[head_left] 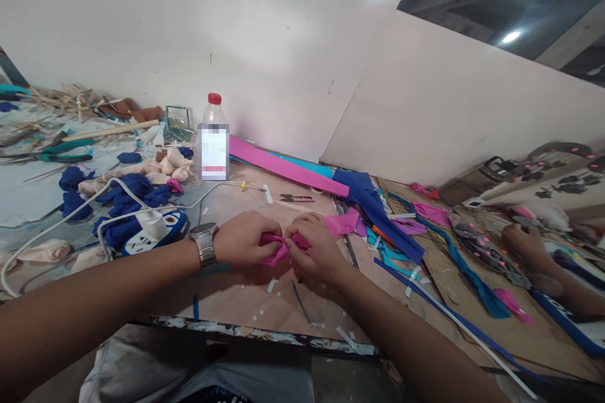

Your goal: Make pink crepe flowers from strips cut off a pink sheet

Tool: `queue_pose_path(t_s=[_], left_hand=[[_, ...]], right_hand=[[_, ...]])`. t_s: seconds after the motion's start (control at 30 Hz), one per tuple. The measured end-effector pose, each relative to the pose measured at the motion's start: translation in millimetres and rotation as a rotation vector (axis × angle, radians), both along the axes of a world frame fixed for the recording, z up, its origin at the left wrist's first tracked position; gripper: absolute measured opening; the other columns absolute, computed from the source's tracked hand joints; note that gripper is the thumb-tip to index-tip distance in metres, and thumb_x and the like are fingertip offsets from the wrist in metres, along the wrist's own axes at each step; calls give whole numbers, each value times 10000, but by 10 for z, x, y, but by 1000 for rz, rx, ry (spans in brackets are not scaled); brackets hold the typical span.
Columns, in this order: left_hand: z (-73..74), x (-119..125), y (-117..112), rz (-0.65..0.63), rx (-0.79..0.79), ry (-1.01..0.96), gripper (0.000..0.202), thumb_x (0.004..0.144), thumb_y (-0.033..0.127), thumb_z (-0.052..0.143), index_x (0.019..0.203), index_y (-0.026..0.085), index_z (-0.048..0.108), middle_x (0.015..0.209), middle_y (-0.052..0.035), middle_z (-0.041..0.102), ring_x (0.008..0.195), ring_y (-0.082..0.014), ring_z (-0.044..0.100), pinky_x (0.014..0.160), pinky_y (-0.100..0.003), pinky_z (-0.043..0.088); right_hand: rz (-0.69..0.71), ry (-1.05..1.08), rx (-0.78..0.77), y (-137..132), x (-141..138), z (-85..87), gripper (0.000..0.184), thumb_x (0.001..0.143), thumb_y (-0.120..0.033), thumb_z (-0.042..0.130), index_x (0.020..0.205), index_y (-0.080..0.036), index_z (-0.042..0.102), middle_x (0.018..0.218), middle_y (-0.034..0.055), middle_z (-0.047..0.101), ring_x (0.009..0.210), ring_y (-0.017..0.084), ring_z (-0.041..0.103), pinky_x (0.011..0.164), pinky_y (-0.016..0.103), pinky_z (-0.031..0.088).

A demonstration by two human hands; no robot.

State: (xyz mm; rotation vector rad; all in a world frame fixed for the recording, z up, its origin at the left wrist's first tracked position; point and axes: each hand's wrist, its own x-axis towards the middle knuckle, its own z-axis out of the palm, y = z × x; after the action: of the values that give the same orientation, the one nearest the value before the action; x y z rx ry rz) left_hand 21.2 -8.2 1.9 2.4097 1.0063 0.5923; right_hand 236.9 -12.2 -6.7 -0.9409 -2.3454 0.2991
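Note:
Close together near the table's front, my left hand (pixel 246 236) and my right hand (pixel 319 250) both pinch a small crumpled piece of pink crepe paper or cloth (pixel 275 254). Its folds gather between my thumbs and fingers, which partly cover it. A watch is on my left wrist. Just right of my right hand lies another pink piece (pixel 343 223). Beyond my hands rest small thread snips (pixel 297 198) and a long pink strip (pixel 288 164).
To the left are a power strip (pixel 155 233) with a white cable, rolled blue and cream pieces (pixel 172 164), and green-handled pliers (pixel 69 150). A red-capped bottle (pixel 215 114) stands behind. Blue strips (pixel 378 208) lie right; another person's hand (pixel 527 245) is farther right.

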Motion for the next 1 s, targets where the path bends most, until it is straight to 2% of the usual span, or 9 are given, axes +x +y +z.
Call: queue_pose_path(t_s=[0.23,0.43,0.6,0.77,1.0], left_hand=[[9,10,1,4,12,54,203,847,313,583,727,185,687,636,-6,652,571,-129,529,570,-261,316],[34,-22,18,-24,-25,3,216,885,312,555,817,178,710,678,-2,667,593,-121,528,575,-252,321],[39,-24,35,-29,-38,7,261,922,276,503,785,165,695,680,-6,667,608,-117,531,597,-246,332],[16,-14,50,-79,-80,-25,307,961,330,483,828,165,706,706,-13,682,621,-122,545,602,-247,345],[-22,-26,92,-71,-214,-83,256,937,299,511,842,160,704,745,-6,691,668,-132,568,619,-240,367]], right_hand=[[6,-14,-1,-4,1,-15,52,861,-203,576,811,-216,577,812,21,642,855,213,568,884,403,348],[-5,11,19,4,17,8,63,881,-200,571,821,-217,576,800,25,655,814,205,573,860,397,372],[21,21,28,-8,24,44,29,877,-200,582,857,-213,598,826,34,681,801,205,588,840,397,384],[35,-1,19,-5,24,38,48,905,-217,605,905,-215,653,827,29,707,785,198,615,832,392,388],[51,26,87,13,27,18,56,905,-190,631,901,-224,675,799,11,730,752,181,633,819,379,391]])
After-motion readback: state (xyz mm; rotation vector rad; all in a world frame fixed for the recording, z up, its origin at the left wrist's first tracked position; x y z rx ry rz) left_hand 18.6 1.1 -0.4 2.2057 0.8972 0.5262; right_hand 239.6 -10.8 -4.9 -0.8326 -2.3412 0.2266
